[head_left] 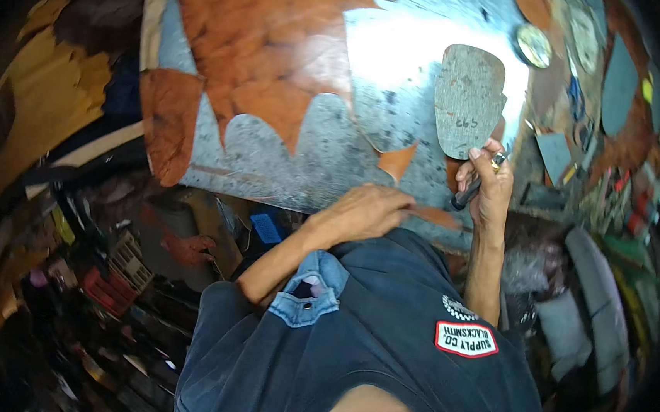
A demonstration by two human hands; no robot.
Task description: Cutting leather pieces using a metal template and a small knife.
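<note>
My left hand (368, 209) is over the near edge of the table, its fingers closed at the tip of a narrow brown leather scrap (436, 216). My right hand (490, 180) is wrapped round a black-handled tool (466, 194) with a brass-coloured part; its working tip cannot be made out. That hand's thumb and fingertips reach the lower end of a grey sole-shaped template (469, 93). Brown leather shows partly from under the template's right edge. A small orange-brown leather offcut (397, 163) lies between my hands.
A large brown leather sheet (269, 38) with scalloped cut edges covers the table's left part. A round tin (533, 45) stands beyond the template. Scissors (576, 97) and other tools crowd the right side. Tan hide (51, 107) hangs at far left.
</note>
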